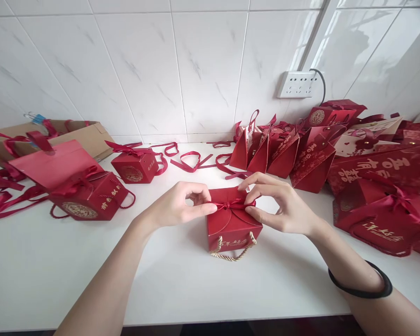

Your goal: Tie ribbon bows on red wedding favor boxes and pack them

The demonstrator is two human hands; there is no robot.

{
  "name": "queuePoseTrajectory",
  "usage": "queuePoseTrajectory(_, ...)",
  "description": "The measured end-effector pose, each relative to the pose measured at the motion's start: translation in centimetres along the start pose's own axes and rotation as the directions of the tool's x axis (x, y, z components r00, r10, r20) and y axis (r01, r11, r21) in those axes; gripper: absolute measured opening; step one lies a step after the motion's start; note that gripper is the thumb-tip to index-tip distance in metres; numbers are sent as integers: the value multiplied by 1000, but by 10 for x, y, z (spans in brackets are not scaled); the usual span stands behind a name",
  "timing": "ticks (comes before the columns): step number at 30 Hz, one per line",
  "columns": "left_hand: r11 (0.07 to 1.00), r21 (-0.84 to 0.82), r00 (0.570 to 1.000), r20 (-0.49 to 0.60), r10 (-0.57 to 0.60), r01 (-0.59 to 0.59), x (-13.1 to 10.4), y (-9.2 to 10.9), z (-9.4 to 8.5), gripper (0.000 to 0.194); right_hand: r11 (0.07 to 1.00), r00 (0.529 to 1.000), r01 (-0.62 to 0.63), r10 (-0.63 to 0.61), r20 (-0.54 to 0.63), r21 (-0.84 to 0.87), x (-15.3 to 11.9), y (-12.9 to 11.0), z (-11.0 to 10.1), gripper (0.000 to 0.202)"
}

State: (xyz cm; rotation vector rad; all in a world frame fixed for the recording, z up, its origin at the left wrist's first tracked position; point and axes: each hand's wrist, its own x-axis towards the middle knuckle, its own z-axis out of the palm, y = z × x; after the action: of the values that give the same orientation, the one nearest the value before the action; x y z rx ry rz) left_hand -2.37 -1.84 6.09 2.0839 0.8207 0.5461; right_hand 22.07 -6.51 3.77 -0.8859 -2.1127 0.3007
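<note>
In the head view a red gift box stands upright in the middle of the white table. Its front carries gold lettering and a twisted gold cord handle. Across the box's petal-flap top lies a red ribbon, knotted in the centre. My left hand pinches the ribbon at the left of the knot between thumb and forefinger. On the other side, my right hand has its thumb and fingers closed on the ribbon's right part. A black band circles my right wrist.
Behind are loose red ribbons and a small red box. At left stand a larger red box and a brown cardboard box holding ribbons. Several red bags and boxes crowd the right. A power strip hangs on the tiled wall.
</note>
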Motion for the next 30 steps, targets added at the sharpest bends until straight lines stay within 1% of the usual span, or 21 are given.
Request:
queuePoseTrajectory(2,999,-30,1000,19,-17,18,-1,1,0,26,1000,1000,-4,4,11,3,0,0,-1,7)
queuePoseTrajectory(5,988,-114,993,73,-96,104,-2,3,-1,28,999,999,-35,35,-2,26,1,-1,-4,1)
queuePoseTrajectory(7,975,-154,984,102,-144,158,-3,5,-1,25,994,993,-109,110,-49,14,1,-4,-6,12)
queuePoseTrajectory(9,966,-174,978,116,-171,189,-4,6,-2,21,970,969,-240,238,-66,-27,3,-8,-7,26)
queuePoseTrajectory(10,963,-178,976,121,-182,202,-4,6,-2,21,950,951,-310,308,-40,-47,3,-10,-8,34)
queuePoseTrajectory(12,962,-172,974,120,-193,212,-4,6,-2,22,907,906,-415,419,63,-68,4,-14,-7,46)
queuePoseTrajectory(14,965,-168,977,106,-187,203,-4,5,-2,21,878,865,-476,479,153,-58,4,-16,-6,51)
queuePoseTrajectory(16,967,-178,981,97,-169,184,-4,4,-2,20,855,838,-517,514,183,-33,4,-17,-5,51)
queuePoseTrajectory(19,965,-200,984,94,-151,168,-4,4,-1,17,832,816,-555,537,214,29,4,-16,-4,45)
queuePoseTrajectory(22,960,-218,982,103,-157,176,-5,4,-1,15,820,819,-557,516,253,131,4,-17,-4,35)
queuePoseTrajectory(24,960,-216,982,103,-157,176,-6,5,-1,19,810,822,-556,504,265,186,4,-17,-4,30)
queuePoseTrajectory(28,965,-181,981,78,-177,188,-6,7,-1,27,821,832,-534,470,293,199,3,-16,-4,29)
queuePoseTrajectory(30,963,-166,975,94,-200,213,-5,7,-1,27,832,837,-519,450,311,195,2,-15,-5,29)
